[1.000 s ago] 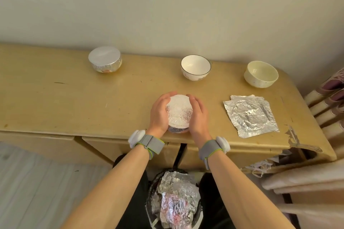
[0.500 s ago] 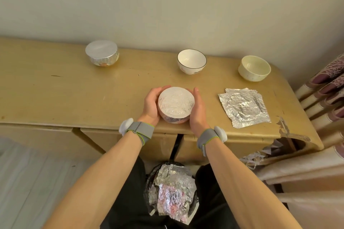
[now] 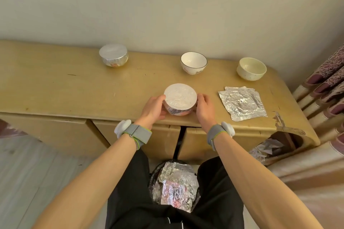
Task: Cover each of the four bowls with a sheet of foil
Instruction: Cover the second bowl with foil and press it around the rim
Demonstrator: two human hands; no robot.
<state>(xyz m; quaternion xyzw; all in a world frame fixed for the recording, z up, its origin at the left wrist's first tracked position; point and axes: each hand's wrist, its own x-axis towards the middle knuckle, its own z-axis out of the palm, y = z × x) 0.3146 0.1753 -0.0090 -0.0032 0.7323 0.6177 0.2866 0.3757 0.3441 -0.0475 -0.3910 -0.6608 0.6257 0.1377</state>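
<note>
While left hand (image 3: 155, 107) and right hand (image 3: 203, 107) cup foiled bowl (image 3: 180, 96), fingers curled round sides, foil sheets (image 3: 243, 103) lie rightward; right hand nearer. White bowl (image 3: 193, 62), cream bowl (image 3: 251, 69) behind, uncovered.

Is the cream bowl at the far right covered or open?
Open: the cream bowl shows its bare inside, nothing over it.

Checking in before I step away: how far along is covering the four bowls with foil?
Done: the far-left bowl wears foil. In hand: left hand and right hand cup the near bowl, foil pressed over its rim. Left: the white bowl and cream bowl stand uncovered; foil sheets lie flat right of the hands.
</note>
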